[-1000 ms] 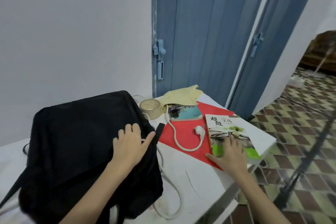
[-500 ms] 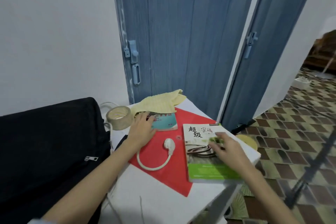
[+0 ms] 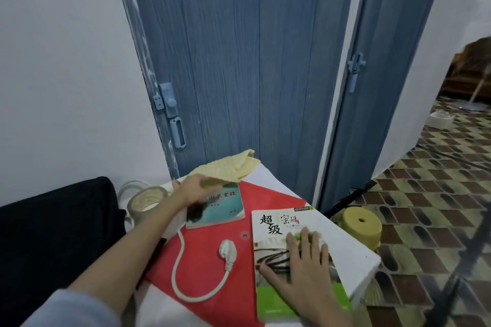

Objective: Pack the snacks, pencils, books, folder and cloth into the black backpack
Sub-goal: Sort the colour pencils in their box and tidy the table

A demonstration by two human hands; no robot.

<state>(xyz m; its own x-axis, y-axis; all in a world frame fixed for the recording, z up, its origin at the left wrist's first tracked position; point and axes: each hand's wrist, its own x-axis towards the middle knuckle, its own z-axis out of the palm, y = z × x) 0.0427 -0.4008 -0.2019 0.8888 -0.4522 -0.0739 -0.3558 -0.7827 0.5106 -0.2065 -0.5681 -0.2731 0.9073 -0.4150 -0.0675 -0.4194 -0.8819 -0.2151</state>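
The black backpack [image 3: 53,233] lies at the left edge of the white table [image 3: 356,249]. A red folder [image 3: 212,276] is spread flat in the middle. On its far end lies a small teal book [image 3: 223,207], and behind that a crumpled yellow cloth [image 3: 233,164]. My left hand [image 3: 194,188] reaches over the teal book's far corner, fingertips at the cloth's near edge; blur hides whether they grip it. A white and green book [image 3: 276,220] lies on the folder's right side. My right hand [image 3: 300,268] rests flat on its cover with straight fingers.
A white cord with a plug [image 3: 227,247] loops over the folder. A roll of tape [image 3: 144,200] stands between backpack and teal book. Blue doors close off the back. A yellow stool [image 3: 361,223] stands on the tiled floor just past the table's right edge.
My left hand left the backpack, crossed to the teal book and has now slid on to the cloth's edge. My right hand stays pressed on the white and green book.
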